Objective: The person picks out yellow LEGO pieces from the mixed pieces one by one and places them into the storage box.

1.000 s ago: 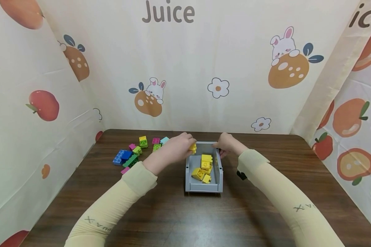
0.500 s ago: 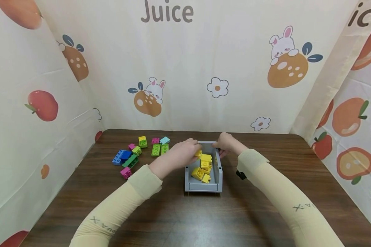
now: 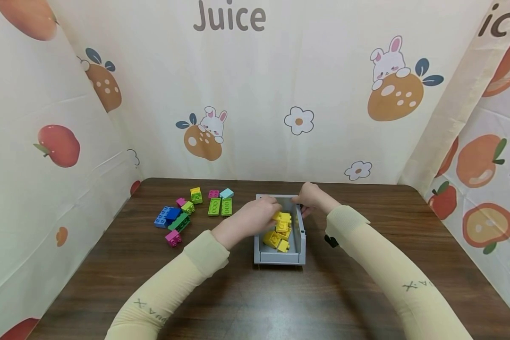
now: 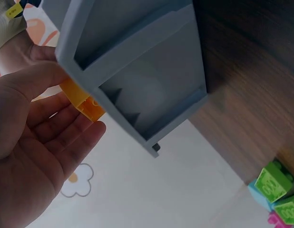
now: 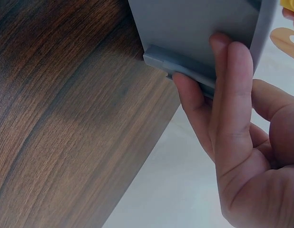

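Observation:
A grey open-topped box (image 3: 279, 258) stands on the table with several yellow toy bricks (image 3: 272, 239) inside. My left hand (image 3: 257, 215) reaches over its left wall. Seen from the left wrist, the left thumb and fingers pinch a yellow-orange brick (image 4: 88, 103) at the box wall (image 4: 151, 80); the head view mostly hides this brick behind the hand. At the box's far right corner is my right hand (image 3: 314, 198). In the right wrist view its fingers (image 5: 236, 95) lie along the outer wall, and the thumb goes over the rim.
Left of the box lie loose bricks: light green ones (image 3: 214, 207), a pale blue one (image 3: 226, 193), blue ones (image 3: 163, 217), a dark green one (image 3: 179, 222) and pink ones (image 3: 173, 238). A printed curtain (image 3: 255, 141) hangs behind the table.
My left hand has moved right, from beside the box's left wall to over its inside, carrying the yellow brick. The right hand stays at the right wall.

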The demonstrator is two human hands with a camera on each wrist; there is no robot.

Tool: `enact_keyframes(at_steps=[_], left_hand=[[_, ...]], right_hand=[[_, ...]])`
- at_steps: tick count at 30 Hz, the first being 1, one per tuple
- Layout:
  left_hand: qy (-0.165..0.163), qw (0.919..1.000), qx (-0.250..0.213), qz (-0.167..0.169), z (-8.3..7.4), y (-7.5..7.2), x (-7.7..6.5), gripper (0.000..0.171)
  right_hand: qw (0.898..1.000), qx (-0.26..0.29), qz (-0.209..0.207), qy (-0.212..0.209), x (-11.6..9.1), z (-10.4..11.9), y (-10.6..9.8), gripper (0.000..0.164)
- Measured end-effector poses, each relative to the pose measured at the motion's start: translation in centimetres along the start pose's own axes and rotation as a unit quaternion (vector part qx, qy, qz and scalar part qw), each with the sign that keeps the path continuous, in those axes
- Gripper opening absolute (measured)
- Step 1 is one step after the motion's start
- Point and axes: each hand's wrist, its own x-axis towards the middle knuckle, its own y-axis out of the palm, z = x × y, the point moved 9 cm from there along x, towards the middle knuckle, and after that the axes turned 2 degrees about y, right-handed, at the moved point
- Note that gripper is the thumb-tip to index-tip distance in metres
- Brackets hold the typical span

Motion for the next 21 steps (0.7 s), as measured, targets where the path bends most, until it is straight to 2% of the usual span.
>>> enact_keyframes(at_steps=[21], left_hand=[[-0.007, 0.9996, 0.018, 0.021, 0.7, 2.3, 1.1, 0.032]], right_hand=[[1.000, 0.005, -0.001, -0.002, -0.3, 0.1, -0.1, 0.030]])
